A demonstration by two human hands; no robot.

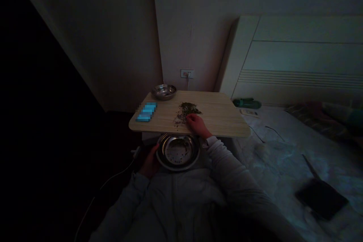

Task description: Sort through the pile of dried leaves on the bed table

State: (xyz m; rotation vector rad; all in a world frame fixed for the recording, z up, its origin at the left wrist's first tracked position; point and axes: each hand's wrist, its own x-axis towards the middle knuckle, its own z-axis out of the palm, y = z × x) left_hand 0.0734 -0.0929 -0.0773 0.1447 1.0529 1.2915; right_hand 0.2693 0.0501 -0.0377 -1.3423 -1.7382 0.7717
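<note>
My left hand (151, 162) grips the left rim of a metal bowl (162, 159), held just below the front edge of a small wooden table (221, 115). Small dark bits lie scattered inside this bowl. On the tabletop is a loose pile of small green and dark grains (189, 108), with some bits strewn toward the front edge. My right hand (196, 124) rests at the near side of the pile, its fingers curled together. Whatever may be between those fingertips is too small to make out.
A second metal bowl (164, 91) stands at the table's back left corner, with a lit phone (146, 112) in front of it. To the right is a bed (272, 166) bearing a green bottle (247, 103), a remote (248, 112) and a dark flat object (321, 198). A white cable (113, 176) hangs at left.
</note>
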